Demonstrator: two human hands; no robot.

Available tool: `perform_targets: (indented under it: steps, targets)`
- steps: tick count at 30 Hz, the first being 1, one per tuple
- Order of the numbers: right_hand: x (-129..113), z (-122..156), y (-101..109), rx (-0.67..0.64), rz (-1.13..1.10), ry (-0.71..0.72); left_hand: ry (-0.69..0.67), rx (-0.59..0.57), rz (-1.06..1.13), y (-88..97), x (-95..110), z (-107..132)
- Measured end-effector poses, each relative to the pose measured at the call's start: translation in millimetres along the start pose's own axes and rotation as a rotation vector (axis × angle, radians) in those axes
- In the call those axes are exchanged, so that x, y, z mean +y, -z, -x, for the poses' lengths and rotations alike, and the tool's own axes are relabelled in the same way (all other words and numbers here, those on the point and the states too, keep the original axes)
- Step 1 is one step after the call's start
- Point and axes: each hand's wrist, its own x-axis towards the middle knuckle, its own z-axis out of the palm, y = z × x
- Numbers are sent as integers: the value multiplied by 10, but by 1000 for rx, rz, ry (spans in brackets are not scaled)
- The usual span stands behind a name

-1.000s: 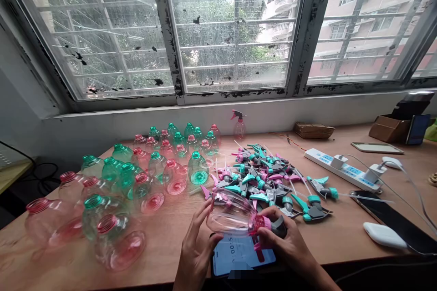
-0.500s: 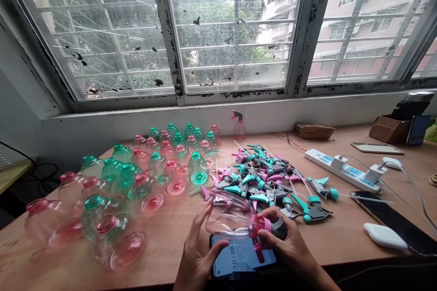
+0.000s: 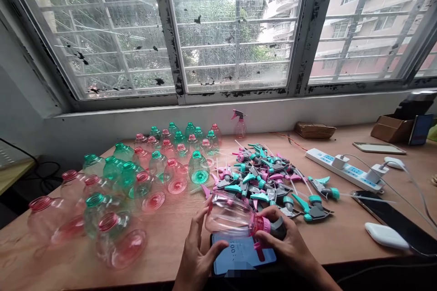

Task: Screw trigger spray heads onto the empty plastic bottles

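A clear pink spray bottle (image 3: 229, 216) lies tilted on its side above a phone (image 3: 235, 254), its neck pointing right. My left hand (image 3: 200, 243) holds its base end, fingers behind and thumb in front. At the neck, my right hand (image 3: 285, 236) grips a trigger spray head (image 3: 262, 226) with a pink collar and grey body. Its pink trigger hangs downward over the phone. The collar sits on the bottle's neck; how tightly, I cannot tell. Just beyond the bottle is a heap of loose spray heads (image 3: 261, 177) in teal, pink and grey.
Several open pink and green bottles (image 3: 175, 177) stand on the left of the wooden table (image 3: 164, 241). One assembled spray bottle (image 3: 240, 126) is by the wall. To the right are a power strip (image 3: 343, 170), a dark phone (image 3: 392, 220) and a white case (image 3: 386, 235).
The bottle has turned slightly about its length in my hands. Both hands keep nearly the same place and hold.
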Motion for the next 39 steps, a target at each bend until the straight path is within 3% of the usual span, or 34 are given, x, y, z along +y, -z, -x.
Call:
perform_targets:
  steps: [9,14,18,24,32,37,39]
  targets:
    - [-46,14,-26,1,-14,-24,-116,70,-26,-42,127,-57]
    - [-21,-6,-9,21,31,10,-4,153,30,-94,182,-16]
    - [-53,-20,-20,29,102,54,30,113,28,-53,182,-9]
    - [-72,15,-19,5,14,-27,-164,116,-57,-28,227,-54]
    - [-94,-10,-35,18,120,53,41,135,48,-59,179,-16]
    - [-79,16,-16,-10,-4,-31,-86,92,-46,-36,188,-46]
    - [-77,17,-12,-11,-2,-28,-71,116,-26,-54,193,-32]
